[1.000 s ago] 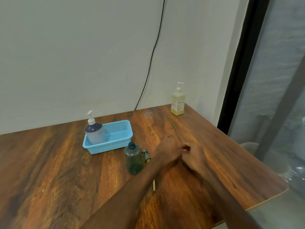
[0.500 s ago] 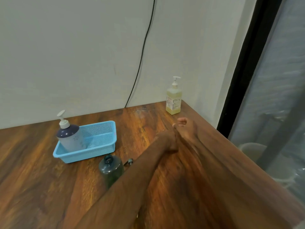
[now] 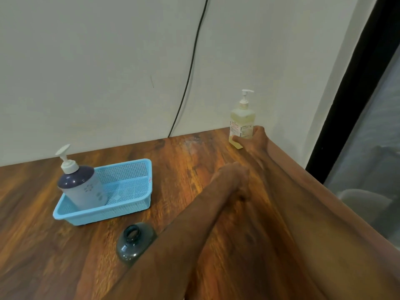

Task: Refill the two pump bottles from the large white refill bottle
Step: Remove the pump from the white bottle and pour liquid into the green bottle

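The bench (image 3: 43, 256) is dark, reddish-brown wood with a strong grain and fills the lower half of the frame. A blue mesh basket (image 3: 101, 215) sits on it at left of centre. Just below the basket stands a dark open bottle (image 3: 134, 241). A yellow pump bottle (image 3: 242, 120) stands upright at the bench's upper right corner.

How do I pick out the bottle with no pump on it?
Start at the wooden table and find the blue basket on the left. Just in front of that basket stands a small dark see-through bottle. Unlike the lilac bottle in the basket and the yellow bottle in the corner, its neck is open, with no pump.
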A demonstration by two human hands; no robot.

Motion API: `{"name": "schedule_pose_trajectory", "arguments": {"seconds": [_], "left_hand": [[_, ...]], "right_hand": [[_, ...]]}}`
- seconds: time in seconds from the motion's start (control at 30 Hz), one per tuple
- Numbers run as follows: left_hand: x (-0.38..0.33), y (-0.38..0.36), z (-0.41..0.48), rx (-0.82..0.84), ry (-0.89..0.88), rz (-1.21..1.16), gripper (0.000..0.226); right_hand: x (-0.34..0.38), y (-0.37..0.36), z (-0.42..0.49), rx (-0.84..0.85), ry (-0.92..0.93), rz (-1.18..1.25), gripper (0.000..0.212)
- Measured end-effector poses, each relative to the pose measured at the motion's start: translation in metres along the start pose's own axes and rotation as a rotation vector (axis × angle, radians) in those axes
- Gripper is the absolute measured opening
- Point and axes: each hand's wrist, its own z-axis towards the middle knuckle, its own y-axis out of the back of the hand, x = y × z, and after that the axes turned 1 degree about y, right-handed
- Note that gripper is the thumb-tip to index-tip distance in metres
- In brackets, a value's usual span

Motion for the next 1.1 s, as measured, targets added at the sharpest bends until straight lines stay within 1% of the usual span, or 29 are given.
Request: {"name": "schedule_pose_trajectory", "arguments": {"seconds": [0.1, 0.27, 0.43, 0.7, 0.83, 0.93, 1.03, 1.1], "left_hand": [[-0.001, 0.003, 0.002, 0.023, 0.007, 0.002, 0.044], [-0.004, 0.0, -0.001, 0.008, 0.023, 0.029, 0.05], [-0.005, 0.001, -0.014, -0.003, 0.022, 0.025, 0.049], [-0.011, -0.006, -0.029, -0.004, 0.077, 0.042, 0.052], [-0.009, -0.023, -0.039, -0.033, 0.081, 0.079, 0.048], [-0.008, -0.029, -0.055, -0.045, 0.07, 0.044, 0.047], [-0.009, -0.033, -0.077, 0.0, 0.052, 0.069, 0.043], [-0.007, -0.034, -0.091, 0.027, 0.03, 0.068, 0.042]], "right_hand": [[0.001, -0.007, 0.02, -0.01, -0.007, -0.016, 0.09], [0.005, -0.015, 0.028, -0.044, 0.023, -0.057, 0.081], [0.003, -0.007, 0.011, -0.068, 0.019, -0.088, 0.081], [0.008, 0.032, -0.067, -0.087, 0.126, -0.038, 0.079], [0.022, 0.063, -0.122, -0.078, 0.178, 0.009, 0.072], [0.031, 0.085, -0.167, -0.051, 0.226, 0.012, 0.073], [0.037, 0.105, -0.209, -0.034, 0.263, 0.017, 0.071], [0.04, 0.119, -0.233, -0.034, 0.272, 0.03, 0.075]]}}
